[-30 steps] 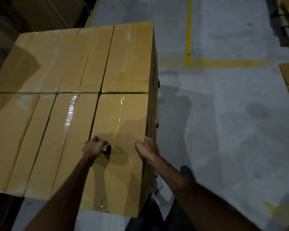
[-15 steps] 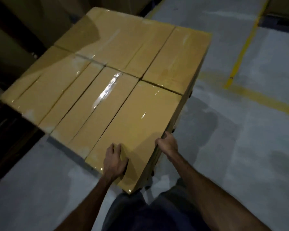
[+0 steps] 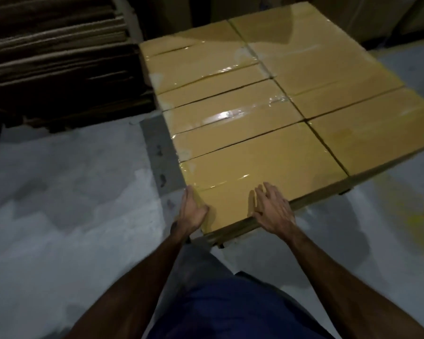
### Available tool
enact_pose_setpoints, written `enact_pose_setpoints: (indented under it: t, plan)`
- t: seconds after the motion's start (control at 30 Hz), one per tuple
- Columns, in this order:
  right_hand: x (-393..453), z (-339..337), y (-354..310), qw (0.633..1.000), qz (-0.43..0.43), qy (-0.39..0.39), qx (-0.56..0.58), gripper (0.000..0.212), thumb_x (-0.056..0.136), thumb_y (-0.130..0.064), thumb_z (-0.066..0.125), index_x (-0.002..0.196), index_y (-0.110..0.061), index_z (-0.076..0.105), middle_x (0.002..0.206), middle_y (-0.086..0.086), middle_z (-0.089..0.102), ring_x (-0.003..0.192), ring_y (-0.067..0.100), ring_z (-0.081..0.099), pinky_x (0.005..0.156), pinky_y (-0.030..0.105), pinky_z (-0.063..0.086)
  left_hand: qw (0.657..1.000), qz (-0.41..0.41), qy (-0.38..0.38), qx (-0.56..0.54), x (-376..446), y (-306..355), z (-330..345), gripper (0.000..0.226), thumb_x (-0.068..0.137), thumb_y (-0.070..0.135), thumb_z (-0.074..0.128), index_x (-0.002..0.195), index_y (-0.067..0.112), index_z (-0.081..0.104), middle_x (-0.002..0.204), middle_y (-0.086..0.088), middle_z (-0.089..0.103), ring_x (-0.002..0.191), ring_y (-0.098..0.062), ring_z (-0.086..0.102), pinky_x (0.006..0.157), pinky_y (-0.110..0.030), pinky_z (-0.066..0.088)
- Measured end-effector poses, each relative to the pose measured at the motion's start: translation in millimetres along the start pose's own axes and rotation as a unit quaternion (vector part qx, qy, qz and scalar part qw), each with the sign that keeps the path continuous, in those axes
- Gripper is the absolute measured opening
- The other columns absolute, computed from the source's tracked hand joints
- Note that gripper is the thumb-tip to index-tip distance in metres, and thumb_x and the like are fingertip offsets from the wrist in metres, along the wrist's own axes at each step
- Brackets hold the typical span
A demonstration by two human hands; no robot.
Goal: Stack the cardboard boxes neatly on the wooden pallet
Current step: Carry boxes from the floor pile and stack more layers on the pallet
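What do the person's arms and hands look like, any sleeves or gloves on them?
Both forearms are bare, with no sleeve in view. The left hand and right hand wear no gloves, and no rings or watch show. Below the arms, blue clothing is visible.

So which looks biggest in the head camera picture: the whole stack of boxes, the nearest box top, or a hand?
1. Stack of boxes
2. Nearest box
3. Left hand and right hand, which look alike in size.
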State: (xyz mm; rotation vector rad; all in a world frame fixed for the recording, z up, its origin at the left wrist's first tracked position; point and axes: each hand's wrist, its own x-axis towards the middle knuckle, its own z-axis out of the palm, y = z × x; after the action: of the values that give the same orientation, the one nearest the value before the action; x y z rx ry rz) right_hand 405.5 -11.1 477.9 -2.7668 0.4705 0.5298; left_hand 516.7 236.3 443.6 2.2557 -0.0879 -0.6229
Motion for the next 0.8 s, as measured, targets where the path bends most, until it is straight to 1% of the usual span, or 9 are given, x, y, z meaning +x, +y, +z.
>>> enact_pose_setpoints:
  t: [0.07,0.1,0.23,0.3,0.4,0.5,0.63,0.7,0.8]
  plan:
    - [0.2,8.0,-12.1,0.999,-0.028,-0.031,-0.014,0.095,0.091,-0.056,0.071,0.165,-0.027,0.018,0.175,0.005,-0.001,0.160,0.036,0.005,0.122,0.065,0.026,0.999,-0.008,0.016,-0.047,-0.8,3.8,-0.7,0.085,0.088,0.023,0.080,0.156,0.022,0.029,0.138,0.010,0.042,0.125,-0.008,0.039,0.104,-0.028,0.028]
    - [1.2,13.5,-18.8,0.998,-0.039,-0.038,-0.021,0.096,0.091,-0.056,0.071,0.165,-0.029,0.016,0.175,0.004,-0.004,0.160,0.035,0.002,0.122,0.066,0.026,0.997,-0.010,0.027,-0.071,0.1,5.0,-2.8,0.085,0.088,0.024,0.081,0.154,0.023,0.030,0.137,0.009,0.045,0.123,-0.008,0.041,0.103,-0.029,0.030]
    - [-3.0,28.0,-32.7,0.995,-0.062,-0.059,-0.057,0.096,0.092,-0.053,0.070,0.166,-0.031,0.013,0.174,0.002,-0.013,0.161,0.033,-0.005,0.123,0.065,0.027,0.987,-0.044,0.057,-0.146,14.7,6.9,-1.6,0.081,0.080,0.026,0.082,0.146,0.030,0.037,0.129,0.010,0.059,0.119,-0.014,0.058,0.105,-0.042,0.052]
    - [-1.6,29.5,-35.9,0.992,-0.076,-0.061,-0.076,0.096,0.094,-0.053,0.068,0.166,-0.028,0.011,0.174,0.003,-0.013,0.161,0.033,-0.006,0.123,0.064,0.028,0.983,-0.065,0.072,-0.156,29.2,-4.0,5.9,0.090,0.073,0.034,0.082,0.150,0.033,0.034,0.138,0.007,0.058,0.126,-0.019,0.058,0.106,-0.051,0.054]
    - [4.3,26.8,-40.9,0.988,-0.089,-0.072,-0.103,0.098,0.095,-0.053,0.067,0.167,-0.027,0.006,0.174,0.004,-0.015,0.161,0.033,-0.006,0.123,0.062,0.027,0.982,-0.075,0.078,-0.152,46.0,-19.9,16.7,0.102,0.072,0.038,0.082,0.158,0.034,0.026,0.153,0.001,0.050,0.136,-0.025,0.053,0.107,-0.054,0.052]
    - [11.9,21.7,-47.8,0.986,-0.098,-0.075,-0.113,0.100,0.093,-0.052,0.070,0.166,-0.028,0.007,0.174,0.005,-0.012,0.161,0.034,-0.004,0.122,0.061,0.028,0.982,-0.065,0.069,-0.163,35.7,-7.3,3.8,0.089,0.078,0.025,0.081,0.154,0.031,0.034,0.144,0.003,0.056,0.127,-0.021,0.057,0.100,-0.046,0.055]
    - [20.8,17.9,-60.3,0.982,-0.119,-0.079,-0.124,0.100,0.092,-0.049,0.072,0.166,-0.031,0.008,0.175,0.006,-0.005,0.161,0.035,0.001,0.122,0.059,0.032,0.980,-0.059,0.052,-0.180,37.5,-10.5,-1.3,0.074,0.082,0.020,0.079,0.144,0.035,0.041,0.129,0.009,0.060,0.112,-0.016,0.061,0.079,-0.029,0.050]
    - [22.3,19.4,-66.2,0.980,-0.127,-0.090,-0.126,0.099,0.093,-0.048,0.071,0.166,-0.031,0.007,0.175,0.005,-0.005,0.161,0.034,0.000,0.122,0.060,0.032,0.978,-0.053,0.045,-0.197,35.0,-10.8,-5.2,0.068,0.085,0.019,0.076,0.142,0.034,0.044,0.127,0.009,0.061,0.112,-0.018,0.063,0.083,-0.035,0.054]
    - [22.3,20.4,-72.2,0.975,-0.141,-0.103,-0.136,0.097,0.094,-0.047,0.069,0.166,-0.030,0.006,0.175,0.004,-0.006,0.161,0.034,0.000,0.123,0.059,0.030,0.967,-0.046,0.036,-0.249,33.3,-13.2,-9.3,0.070,0.090,0.019,0.068,0.153,0.036,0.043,0.140,0.006,0.062,0.123,-0.019,0.060,0.100,-0.044,0.053]
